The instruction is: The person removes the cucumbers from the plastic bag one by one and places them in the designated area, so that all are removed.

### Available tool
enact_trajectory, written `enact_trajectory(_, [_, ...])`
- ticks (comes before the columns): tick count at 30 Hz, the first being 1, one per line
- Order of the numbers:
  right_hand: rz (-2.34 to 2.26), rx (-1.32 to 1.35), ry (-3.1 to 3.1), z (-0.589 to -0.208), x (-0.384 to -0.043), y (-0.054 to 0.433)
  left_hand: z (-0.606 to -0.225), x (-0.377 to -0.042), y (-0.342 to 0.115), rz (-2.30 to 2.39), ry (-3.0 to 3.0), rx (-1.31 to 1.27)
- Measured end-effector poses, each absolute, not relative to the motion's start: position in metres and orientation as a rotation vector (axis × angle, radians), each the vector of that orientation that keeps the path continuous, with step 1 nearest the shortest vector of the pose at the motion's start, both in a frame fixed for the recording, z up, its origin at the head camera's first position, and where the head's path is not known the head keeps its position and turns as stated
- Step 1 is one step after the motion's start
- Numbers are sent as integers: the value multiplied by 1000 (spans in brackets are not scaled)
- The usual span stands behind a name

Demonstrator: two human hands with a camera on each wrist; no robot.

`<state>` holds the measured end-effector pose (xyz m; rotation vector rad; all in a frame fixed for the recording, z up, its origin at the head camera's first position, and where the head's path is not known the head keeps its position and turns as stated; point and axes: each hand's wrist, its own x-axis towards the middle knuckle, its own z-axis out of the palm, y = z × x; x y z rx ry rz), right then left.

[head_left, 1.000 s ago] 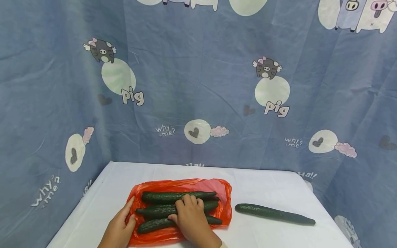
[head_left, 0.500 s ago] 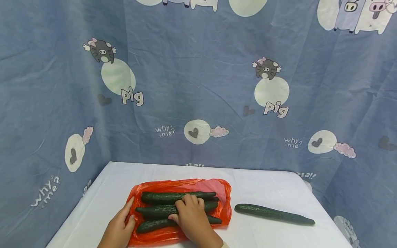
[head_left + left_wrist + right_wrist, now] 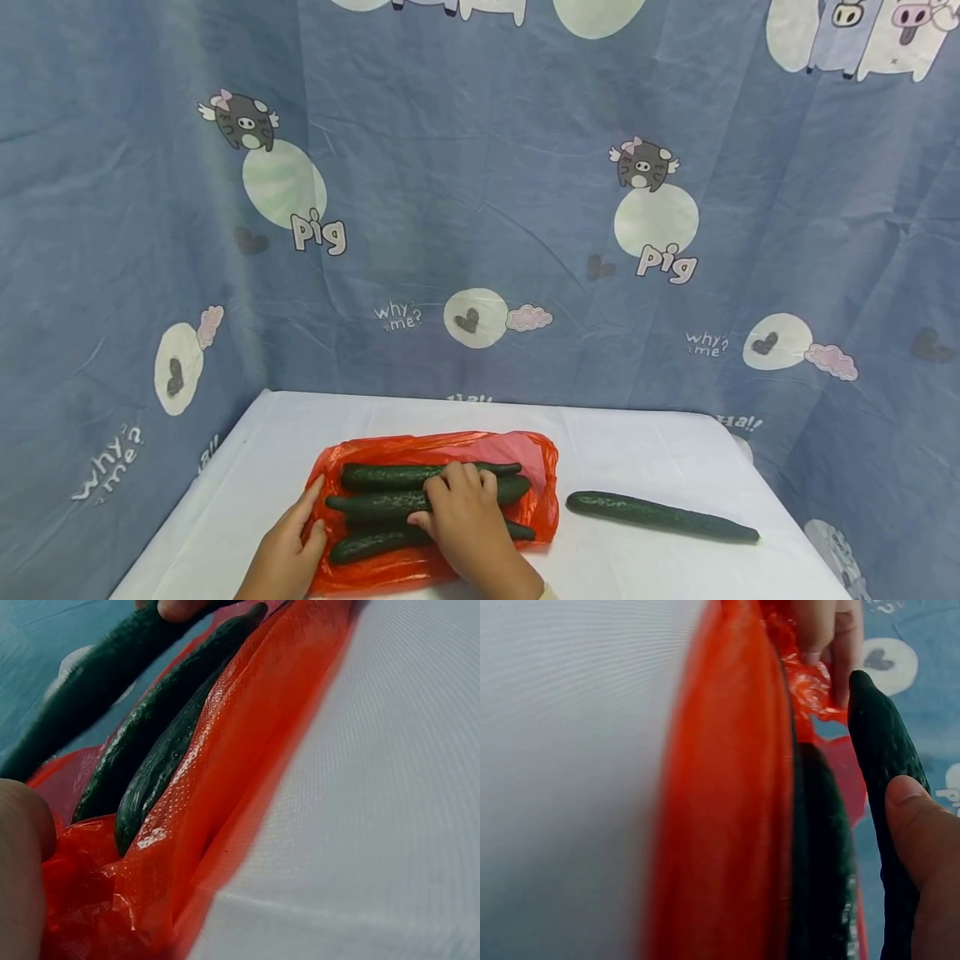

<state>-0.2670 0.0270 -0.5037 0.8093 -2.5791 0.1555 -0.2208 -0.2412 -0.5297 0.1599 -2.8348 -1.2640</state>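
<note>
A red plastic bag lies spread on the table with several dark green cucumbers inside. My right hand reaches over it and grips the middle cucumber, thumb on the near side and fingers curled over the far side. In the left wrist view that held cucumber sits raised above two others. At the bag's left end, my left hand holds the edge between thumb and fingers. Another cucumber lies at the back of the bag, and one more at the front.
A single cucumber lies on the white tabletop to the right of the bag. Behind and beside the table hangs a blue curtain printed with cartoon pigs.
My right hand has raised the middle cucumber slightly and shifted it toward the back, uncovering more of the cucumber beneath. My left hand has stayed at the bag's edge.
</note>
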Motion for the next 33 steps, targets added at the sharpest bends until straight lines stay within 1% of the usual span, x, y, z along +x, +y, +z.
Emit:
enact_trajectory(7, [188,784,-2559,-488,-264,34,-529,-218,-241,-1260,-2824,142])
enact_trajectory(17, [230,732,-2554,-472,-269,55,-529,-218,-241,-1267,-2830,140])
enact_trajectory(33, [225,672,-2549,-478,-275,103,-528,-219,-241,-1276,-2834,141])
